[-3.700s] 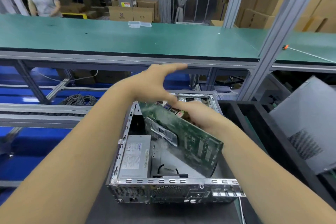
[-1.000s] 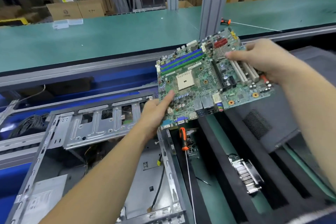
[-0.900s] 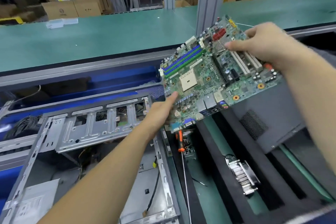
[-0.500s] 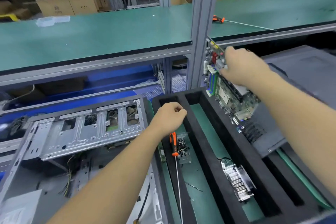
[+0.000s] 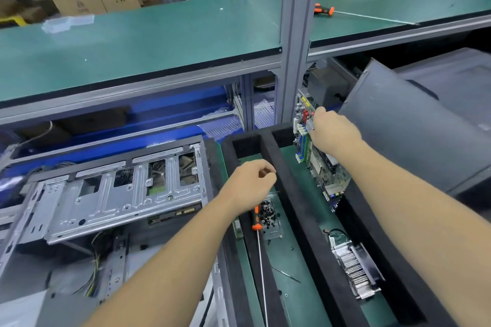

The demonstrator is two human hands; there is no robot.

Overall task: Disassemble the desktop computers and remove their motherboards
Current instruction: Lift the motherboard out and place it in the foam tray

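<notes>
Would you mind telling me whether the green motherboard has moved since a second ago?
Yes. The right hand swung the green motherboard from flat above the black foam tray to standing on edge inside its right compartment.

I see the green bench (image 5: 295, 287) under black foam dividers (image 5: 305, 220). At 6 o'clock a screwdriver (image 5: 259, 233) lies beside a screw tray (image 5: 269, 216); at 4 o'clock, a heatsink (image 5: 353, 265). The upper shelf (image 5: 159, 42) carries a second screwdriver (image 5: 324, 10) at 1 o'clock.

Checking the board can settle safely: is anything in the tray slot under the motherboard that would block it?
Nothing visible blocks it. The right hand holds the motherboard on edge in the foam tray's right slot; the heatsink lies nearer, apart.
</notes>
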